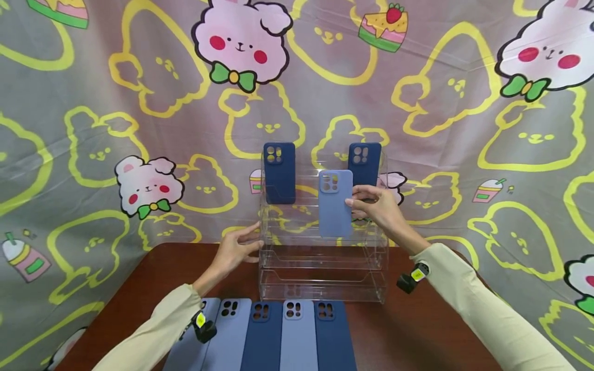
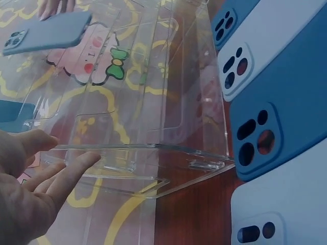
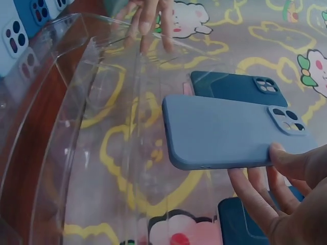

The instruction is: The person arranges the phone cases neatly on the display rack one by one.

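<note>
My right hand [image 1: 382,208] pinches a light blue phone case [image 1: 335,211] by its right edge, thumb on the back. The case is upright, in front of the upper part of a clear tiered display rack [image 1: 320,297]. Its camera cutouts are at the top. Two dark blue phone cases stand on the top tier: one at the left [image 1: 280,180], one at the right [image 1: 366,157], partly hidden by the held case and my hand. My left hand [image 1: 234,250] is at the rack's left side, fingers extended; the left wrist view shows thumb and fingers spread beside the clear panel.
Along the table's front lie several phone cases in a row, among them a light blue one [image 1: 298,342] and a dark blue one [image 1: 335,342]. The brown table [image 1: 417,330] extends right of the rack. A patterned cloth [image 1: 325,103] hangs behind.
</note>
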Action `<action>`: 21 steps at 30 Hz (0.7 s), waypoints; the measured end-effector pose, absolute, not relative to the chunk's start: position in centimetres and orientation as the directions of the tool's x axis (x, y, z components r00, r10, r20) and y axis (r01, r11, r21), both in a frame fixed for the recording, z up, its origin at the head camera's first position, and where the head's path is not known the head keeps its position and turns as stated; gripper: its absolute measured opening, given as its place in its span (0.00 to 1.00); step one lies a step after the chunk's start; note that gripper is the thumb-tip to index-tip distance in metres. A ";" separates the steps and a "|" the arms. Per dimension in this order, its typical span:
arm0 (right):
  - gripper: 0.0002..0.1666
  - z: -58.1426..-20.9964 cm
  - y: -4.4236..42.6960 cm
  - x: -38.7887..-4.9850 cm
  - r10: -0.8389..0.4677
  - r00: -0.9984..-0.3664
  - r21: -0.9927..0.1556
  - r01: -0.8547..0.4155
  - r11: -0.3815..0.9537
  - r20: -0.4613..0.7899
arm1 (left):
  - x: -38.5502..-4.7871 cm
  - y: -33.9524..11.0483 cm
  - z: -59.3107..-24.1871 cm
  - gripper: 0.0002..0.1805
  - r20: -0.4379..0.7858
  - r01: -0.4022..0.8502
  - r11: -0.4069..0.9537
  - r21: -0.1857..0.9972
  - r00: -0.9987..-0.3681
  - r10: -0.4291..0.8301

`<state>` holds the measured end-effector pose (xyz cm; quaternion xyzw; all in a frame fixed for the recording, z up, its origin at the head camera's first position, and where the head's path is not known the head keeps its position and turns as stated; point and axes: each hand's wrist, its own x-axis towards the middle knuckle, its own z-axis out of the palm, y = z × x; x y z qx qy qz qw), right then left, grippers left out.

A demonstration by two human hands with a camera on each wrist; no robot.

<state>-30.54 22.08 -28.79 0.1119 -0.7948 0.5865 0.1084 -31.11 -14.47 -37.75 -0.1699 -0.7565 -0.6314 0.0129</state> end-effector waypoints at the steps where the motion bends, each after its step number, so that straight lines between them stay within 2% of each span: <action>1: 0.25 -28.6 21.9 -30.7 -0.047 -0.950 -0.907 -0.310 0.283 0.310 | -31.1 -14.4 -37.7 0.32 0.240 0.279 0.141 0.950 -0.940 0.244; 9: 0.26 -27.6 20.9 -32.4 0.020 -0.927 -0.880 -0.348 0.322 0.374 | -31.2 -13.8 -37.7 0.32 0.255 0.294 0.131 0.947 -0.933 0.253; 17: 0.26 -28.4 18.2 -33.8 -0.003 -0.904 -0.890 -0.423 0.169 0.428 | -31.1 -14.1 -37.9 0.32 0.243 0.284 0.164 0.945 -0.942 0.231; 21: 0.24 -29.1 17.0 -34.1 -0.014 -0.898 -0.888 -0.437 0.145 0.440 | -31.0 -14.2 -37.7 0.32 0.245 0.284 0.150 0.947 -0.940 0.235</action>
